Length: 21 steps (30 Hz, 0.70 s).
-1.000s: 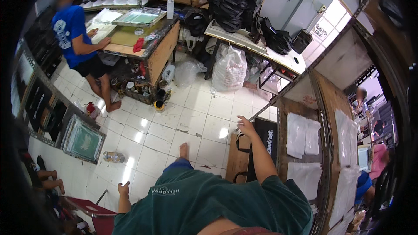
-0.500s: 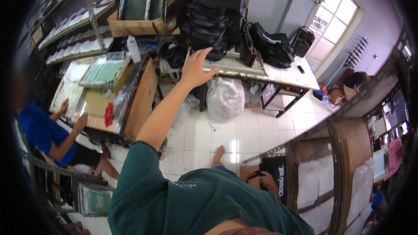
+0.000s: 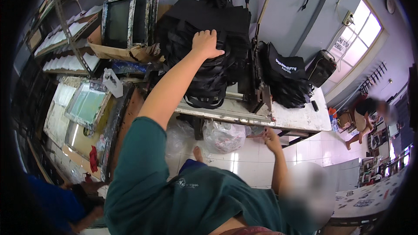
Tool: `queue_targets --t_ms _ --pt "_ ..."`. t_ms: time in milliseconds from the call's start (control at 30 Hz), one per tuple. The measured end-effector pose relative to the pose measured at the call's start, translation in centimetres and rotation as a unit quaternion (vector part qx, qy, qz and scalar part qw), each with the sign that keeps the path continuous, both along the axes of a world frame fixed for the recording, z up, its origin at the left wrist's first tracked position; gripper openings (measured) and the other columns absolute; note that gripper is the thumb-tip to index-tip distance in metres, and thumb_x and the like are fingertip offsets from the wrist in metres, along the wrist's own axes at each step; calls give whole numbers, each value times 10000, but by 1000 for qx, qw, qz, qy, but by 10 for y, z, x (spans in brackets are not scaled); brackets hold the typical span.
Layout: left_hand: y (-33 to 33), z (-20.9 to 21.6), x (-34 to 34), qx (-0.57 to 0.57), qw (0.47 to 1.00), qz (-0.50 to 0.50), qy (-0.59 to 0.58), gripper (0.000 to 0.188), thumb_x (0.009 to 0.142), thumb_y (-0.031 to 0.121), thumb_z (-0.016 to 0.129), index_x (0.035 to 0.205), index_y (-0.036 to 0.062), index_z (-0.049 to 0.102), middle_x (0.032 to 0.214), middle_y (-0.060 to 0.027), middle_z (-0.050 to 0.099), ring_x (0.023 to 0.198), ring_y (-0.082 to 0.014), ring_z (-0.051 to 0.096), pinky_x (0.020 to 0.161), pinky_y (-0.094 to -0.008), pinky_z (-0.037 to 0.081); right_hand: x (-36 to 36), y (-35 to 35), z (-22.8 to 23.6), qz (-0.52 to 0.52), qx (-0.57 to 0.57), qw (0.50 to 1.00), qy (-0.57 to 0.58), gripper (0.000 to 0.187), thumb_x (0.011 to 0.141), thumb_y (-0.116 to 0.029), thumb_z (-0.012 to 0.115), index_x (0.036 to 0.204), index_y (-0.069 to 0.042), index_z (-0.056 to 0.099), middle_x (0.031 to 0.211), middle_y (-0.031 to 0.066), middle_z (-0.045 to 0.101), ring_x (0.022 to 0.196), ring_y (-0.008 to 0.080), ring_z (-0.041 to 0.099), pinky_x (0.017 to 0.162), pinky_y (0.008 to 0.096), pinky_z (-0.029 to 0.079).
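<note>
My left hand point(image 3: 205, 43) reaches up and forward and rests on top of a tall stack of black fabric bags point(image 3: 204, 56) piled on a white worktable point(image 3: 296, 119). The fingers lie spread over the top bag's fabric and straps. My right hand point(image 3: 271, 138) hangs low by the table's front edge with loosely curled fingers and nothing visible in it. A second pile of black bags point(image 3: 285, 78) sits further right on the same table.
Framed printing screens point(image 3: 117, 21) lean at the back left. A long printing bench point(image 3: 87, 104) with a screen frame runs along the left. A clear plastic sack point(image 3: 224, 137) sits under the table. Another person point(image 3: 365, 117) crouches at far right; a person in blue point(image 3: 48, 204) is at lower left.
The view swung from the tiled floor up toward the worktable. My left arm rose and stretched forward onto the bag stack. My right hand dropped from a wooden panel to the table edge.
</note>
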<state>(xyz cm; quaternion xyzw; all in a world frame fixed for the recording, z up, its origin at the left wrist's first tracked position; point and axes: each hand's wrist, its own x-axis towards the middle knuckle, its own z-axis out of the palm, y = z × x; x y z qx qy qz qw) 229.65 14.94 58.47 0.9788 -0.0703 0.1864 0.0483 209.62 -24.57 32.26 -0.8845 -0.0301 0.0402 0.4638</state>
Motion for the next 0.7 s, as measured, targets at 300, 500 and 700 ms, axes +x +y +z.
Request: queue_targets --t_ms 300,500,700 --pt "20 -5 55 -27 984 -117 131 469 731 393 676 1093 103 604 1011 -156 631 973 -318 599 829 -427 478 41 10 74 -95 -28 994 41 518 799 -91 651 1286 -111 475 1037 81 609 918 148 584 742 281 457" --pt "78 51 98 -143 974 -178 9 450 687 230 646 1114 95 597 1060 -168 618 1003 -344 575 887 -409 453 130 2 140 -67 -24 994 -88 502 788 -86 642 1267 -103 495 1045 90 624 968 168 580 815 317 436" --pt "91 91 108 -165 982 -87 1 429 660 198 648 1062 48 624 1070 -192 613 1015 -333 578 877 -366 454 279 62 213 116 -60 952 -276 648 729 -110 689 1321 -84 428 1123 140 588 1046 238 553 905 336 411"
